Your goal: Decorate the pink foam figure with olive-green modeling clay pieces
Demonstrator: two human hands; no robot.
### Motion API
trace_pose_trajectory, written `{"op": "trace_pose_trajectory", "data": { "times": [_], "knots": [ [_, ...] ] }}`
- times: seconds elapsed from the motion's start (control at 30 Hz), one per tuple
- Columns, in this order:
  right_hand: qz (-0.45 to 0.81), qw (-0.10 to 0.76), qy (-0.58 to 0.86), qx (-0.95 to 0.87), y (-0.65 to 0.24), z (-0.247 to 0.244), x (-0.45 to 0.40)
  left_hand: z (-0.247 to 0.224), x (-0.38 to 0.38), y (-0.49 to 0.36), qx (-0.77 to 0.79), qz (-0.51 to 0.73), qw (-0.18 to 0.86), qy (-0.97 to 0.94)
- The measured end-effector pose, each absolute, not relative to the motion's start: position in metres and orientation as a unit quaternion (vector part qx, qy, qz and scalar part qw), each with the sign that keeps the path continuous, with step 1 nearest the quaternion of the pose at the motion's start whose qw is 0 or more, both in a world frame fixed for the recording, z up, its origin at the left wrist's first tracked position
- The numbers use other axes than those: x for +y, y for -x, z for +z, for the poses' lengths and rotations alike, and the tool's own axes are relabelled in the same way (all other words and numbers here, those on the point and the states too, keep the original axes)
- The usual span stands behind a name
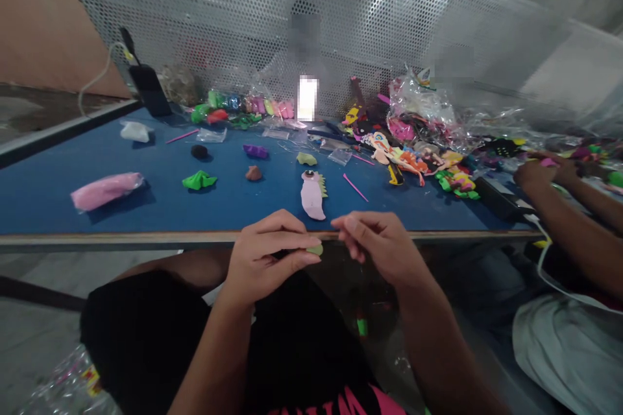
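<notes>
Between the thumb and fingertips of my left hand (272, 255) is a small flat piece of olive-green clay (316, 249), just in front of the table edge. To its right my right hand (372, 240) has its fingers loosely curled and apart, with nothing visible in them. Just beyond both hands, a pale pink clay figure (312, 200) lies flat on the blue table (228, 211), with green spikes down its right side and a dark eye at the top. A light green lump (306, 159) sits behind the figure.
Green (199, 180), brown (254, 173), purple (256, 152) and black (199, 152) lumps lie left; a pink packet (108, 191) is farther left. A pink stick (355, 187) and colourful clay figures (409, 159) lie right. Another person's arms (564, 207) reach in at far right.
</notes>
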State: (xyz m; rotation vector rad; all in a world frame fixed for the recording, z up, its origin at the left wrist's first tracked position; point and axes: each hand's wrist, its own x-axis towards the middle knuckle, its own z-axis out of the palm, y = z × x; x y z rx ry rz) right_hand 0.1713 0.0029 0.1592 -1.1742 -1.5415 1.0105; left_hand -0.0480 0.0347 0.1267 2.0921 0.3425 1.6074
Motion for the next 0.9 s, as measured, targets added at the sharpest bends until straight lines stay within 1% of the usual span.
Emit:
{"op": "trace_pose_trajectory", "data": {
  "times": [0.07,0.13,0.17,0.2,0.33,0.4,0.47,0.57,0.7,0.8,0.9],
  "knots": [
    [0.287,0.461,0.494,-0.68,-0.18,0.174,0.033,0.121,0.038,0.053,0.134,0.614,0.266,-0.731],
    [0.158,0.423,0.486,-0.748,-0.186,0.188,0.074,0.115,0.041,0.056,0.156,0.646,0.277,-0.694],
    [0.104,0.384,0.468,-0.789,-0.187,0.192,0.095,0.113,0.042,0.057,0.169,0.664,0.283,-0.671],
    [0.075,0.316,0.442,-0.836,-0.187,0.196,0.116,0.111,0.043,0.057,0.177,0.682,0.293,-0.646],
    [0.048,0.079,0.301,-0.949,-0.177,0.2,0.173,0.108,0.045,0.055,0.167,0.73,0.365,-0.554],
    [0.029,-0.012,0.276,-0.961,-0.17,0.199,0.182,0.108,0.045,0.055,0.157,0.736,0.392,-0.529],
    [-0.006,-0.07,0.271,-0.96,-0.165,0.199,0.182,0.108,0.045,0.057,0.162,0.735,0.409,-0.516],
    [-0.062,-0.099,0.251,-0.961,-0.161,0.202,0.175,0.108,0.046,0.06,0.171,0.736,0.424,-0.499],
    [-0.105,-0.093,0.229,-0.963,-0.163,0.211,0.171,0.109,0.048,0.059,0.153,0.744,0.442,-0.477],
    [-0.161,-0.07,0.198,-0.964,-0.169,0.225,0.169,0.111,0.047,0.058,0.167,0.743,0.455,-0.461],
    [-0.227,-0.019,0.173,-0.958,-0.179,0.246,0.158,0.114,0.046,0.057,0.197,0.738,0.466,-0.447]
  ]
}}
